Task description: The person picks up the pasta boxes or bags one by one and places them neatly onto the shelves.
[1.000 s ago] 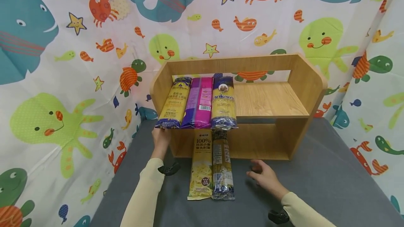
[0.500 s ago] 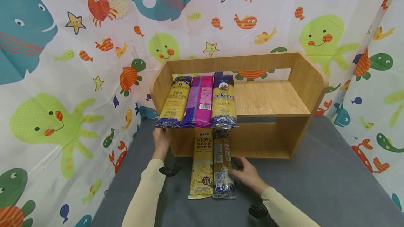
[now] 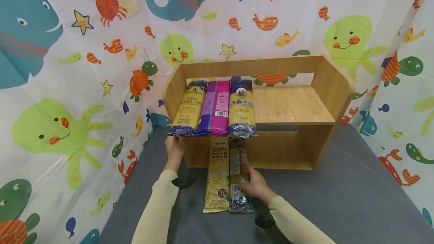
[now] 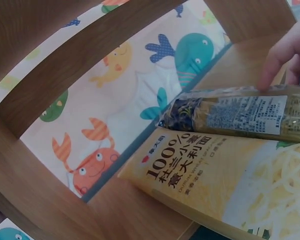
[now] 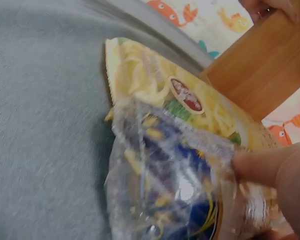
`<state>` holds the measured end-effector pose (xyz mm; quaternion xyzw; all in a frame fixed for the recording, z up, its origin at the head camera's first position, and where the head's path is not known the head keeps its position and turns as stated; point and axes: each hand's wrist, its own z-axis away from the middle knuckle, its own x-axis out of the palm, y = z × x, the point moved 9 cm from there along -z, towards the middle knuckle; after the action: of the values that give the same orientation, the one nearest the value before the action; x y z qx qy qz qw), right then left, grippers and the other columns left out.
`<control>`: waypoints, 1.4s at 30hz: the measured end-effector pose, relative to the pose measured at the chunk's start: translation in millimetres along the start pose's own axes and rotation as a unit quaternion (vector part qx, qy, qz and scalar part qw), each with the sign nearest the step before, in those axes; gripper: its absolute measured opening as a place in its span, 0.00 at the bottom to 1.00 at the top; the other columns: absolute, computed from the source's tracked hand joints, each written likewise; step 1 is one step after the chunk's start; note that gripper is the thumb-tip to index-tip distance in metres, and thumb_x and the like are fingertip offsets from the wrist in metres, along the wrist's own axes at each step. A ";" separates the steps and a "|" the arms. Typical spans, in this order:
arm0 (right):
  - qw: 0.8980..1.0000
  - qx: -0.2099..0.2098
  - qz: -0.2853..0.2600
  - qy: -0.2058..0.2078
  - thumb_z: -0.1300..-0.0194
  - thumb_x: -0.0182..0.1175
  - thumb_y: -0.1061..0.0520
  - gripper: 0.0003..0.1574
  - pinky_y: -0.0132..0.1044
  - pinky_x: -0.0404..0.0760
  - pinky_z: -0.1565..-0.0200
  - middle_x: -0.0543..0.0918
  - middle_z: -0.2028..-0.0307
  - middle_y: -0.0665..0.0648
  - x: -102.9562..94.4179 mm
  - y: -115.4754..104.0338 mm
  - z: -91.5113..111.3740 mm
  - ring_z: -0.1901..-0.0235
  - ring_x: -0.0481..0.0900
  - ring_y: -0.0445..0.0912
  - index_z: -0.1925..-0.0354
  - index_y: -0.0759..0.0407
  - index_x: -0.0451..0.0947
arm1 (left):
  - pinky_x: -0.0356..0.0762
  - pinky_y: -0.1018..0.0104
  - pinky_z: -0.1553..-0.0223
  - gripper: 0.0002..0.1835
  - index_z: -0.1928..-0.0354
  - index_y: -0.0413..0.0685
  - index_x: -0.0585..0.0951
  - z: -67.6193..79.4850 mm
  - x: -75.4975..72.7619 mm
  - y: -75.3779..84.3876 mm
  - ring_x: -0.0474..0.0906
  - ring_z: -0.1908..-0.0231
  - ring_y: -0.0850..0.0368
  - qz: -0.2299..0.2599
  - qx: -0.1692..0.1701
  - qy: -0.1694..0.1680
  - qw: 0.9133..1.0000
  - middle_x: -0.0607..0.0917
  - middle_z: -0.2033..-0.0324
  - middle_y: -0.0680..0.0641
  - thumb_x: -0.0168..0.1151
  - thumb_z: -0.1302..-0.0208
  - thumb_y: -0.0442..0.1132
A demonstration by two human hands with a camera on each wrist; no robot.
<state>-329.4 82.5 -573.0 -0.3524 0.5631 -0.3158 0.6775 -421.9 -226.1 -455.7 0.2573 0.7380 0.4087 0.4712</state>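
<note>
Slim, blue-ended, clear-plastic pasta packet (image 3: 238, 174), probably stiff but slippery, is gripped near mid-length, likely its best hold, by the right hand (image 3: 257, 186).

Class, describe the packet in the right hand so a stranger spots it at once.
On the gray table stands a wooden shelf. The clear-wrapped packet juts from its lower level, on the right of a pair, gripped by the right hand. Unlike the yellow packet beside it, it has a see-through wrapper with a blue near end.

Pasta packet (image 3: 241, 201), crinkled glossy plastic — shelf (image 3: 291, 104), smooth wood — table cover (image 3: 322, 202), matt cloth.
</note>
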 end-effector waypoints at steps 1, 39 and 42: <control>1.000 0.000 0.004 0.000 0.43 0.73 0.58 0.54 0.52 0.80 0.58 0.71 0.33 0.74 0.4 -0.6 -0.9 0.50 0.81 0.61 0.24 0.62 0.59 | 0.73 0.52 0.58 0.20 0.36 0.42 0.76 -0.4 0.2 0.4 0.76 0.59 0.45 -0.002 0.002 0.001 1.000 0.85 0.51 0.36 0.49 0.21 0.43; 0.995 0.045 -0.085 0.025 0.60 0.73 0.73 0.57 0.42 0.78 0.69 0.80 0.44 0.72 -21.4 12.8 31.3 0.64 0.79 0.52 0.29 0.60 0.69 | 0.72 0.54 0.60 0.19 0.37 0.42 0.76 -1.6 0.6 -1.1 0.76 0.60 0.44 -0.007 0.009 -0.001 1.000 0.85 0.52 0.35 0.47 0.20 0.43; 0.992 0.042 -0.114 0.014 0.61 0.72 0.74 0.57 0.42 0.81 0.67 0.81 0.48 0.72 -26.0 20.5 41.1 0.66 0.81 0.49 0.29 0.63 0.67 | 0.72 0.54 0.61 0.19 0.37 0.41 0.77 -0.8 -1.0 0.0 0.76 0.61 0.44 -0.011 0.011 0.005 1.000 0.85 0.54 0.35 0.47 0.21 0.42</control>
<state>-292.6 120.3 -571.3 -0.3812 0.5148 -0.4195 0.6432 -422.2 -227.1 -455.0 0.2525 0.7476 0.3964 0.4693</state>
